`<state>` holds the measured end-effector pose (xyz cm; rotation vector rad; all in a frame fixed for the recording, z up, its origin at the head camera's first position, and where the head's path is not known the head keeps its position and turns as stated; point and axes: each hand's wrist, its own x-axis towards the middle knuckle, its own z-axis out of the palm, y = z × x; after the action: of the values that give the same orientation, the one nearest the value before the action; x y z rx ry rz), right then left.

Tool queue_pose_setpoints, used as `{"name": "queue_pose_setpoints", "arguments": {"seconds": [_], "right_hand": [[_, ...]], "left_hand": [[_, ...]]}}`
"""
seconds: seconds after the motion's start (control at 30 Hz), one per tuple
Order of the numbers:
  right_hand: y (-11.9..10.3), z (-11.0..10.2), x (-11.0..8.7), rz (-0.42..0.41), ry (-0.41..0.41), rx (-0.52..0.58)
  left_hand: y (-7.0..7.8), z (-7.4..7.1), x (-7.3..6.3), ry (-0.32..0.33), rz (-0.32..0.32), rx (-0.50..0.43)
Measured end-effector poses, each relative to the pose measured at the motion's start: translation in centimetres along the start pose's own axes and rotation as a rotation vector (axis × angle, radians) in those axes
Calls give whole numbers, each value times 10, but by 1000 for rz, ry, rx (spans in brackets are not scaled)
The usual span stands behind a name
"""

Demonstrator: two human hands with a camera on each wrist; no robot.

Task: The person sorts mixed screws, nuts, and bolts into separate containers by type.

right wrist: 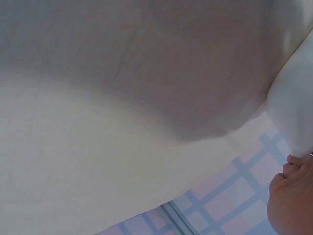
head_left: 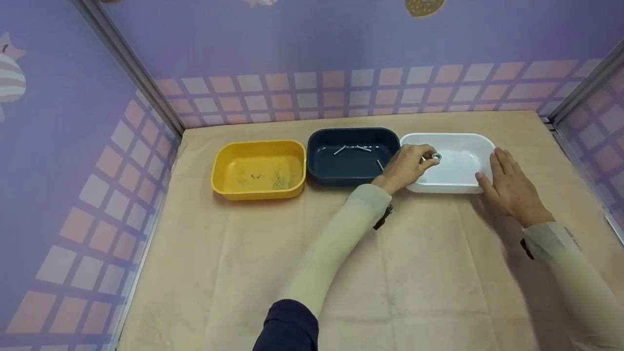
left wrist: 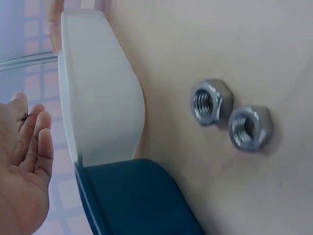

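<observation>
My left hand (head_left: 407, 163) reaches across the white tray (head_left: 446, 188) and pinches a metal nut (head_left: 437, 156) over it, between thumb and fingertips. In the left wrist view the same hand (left wrist: 24, 171) shows beside the tray, the nut hidden from that side. My right hand (head_left: 516, 190) rests at the white tray's right end, fingers extended along the wall and thumb at the front corner. Two hex nuts (left wrist: 211, 102) lie close together on the table in front of the trays.
A dark blue tray (head_left: 341, 182) adjoins the white one on its left and holds a few slim metal rods (head_left: 340, 150). Further left stands a yellow tray (head_left: 258, 196) with dark marks on its bottom. Patterned walls (head_left: 331, 92) border the cloth-covered table (head_left: 234, 273).
</observation>
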<state>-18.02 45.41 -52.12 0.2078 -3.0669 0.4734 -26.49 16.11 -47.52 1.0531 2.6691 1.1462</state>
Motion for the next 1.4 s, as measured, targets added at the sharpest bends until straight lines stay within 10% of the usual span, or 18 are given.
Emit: {"name": "queue_pose_setpoints", "arguments": {"seconds": [0.5,1.4], "right_hand": [[-2,3,1,24,-24,-18],[-1,1,-2,-14,-1,28]], "left_hand": [[0,32,16,112,-128,132],[4,15,8,51,-107,143]]}}
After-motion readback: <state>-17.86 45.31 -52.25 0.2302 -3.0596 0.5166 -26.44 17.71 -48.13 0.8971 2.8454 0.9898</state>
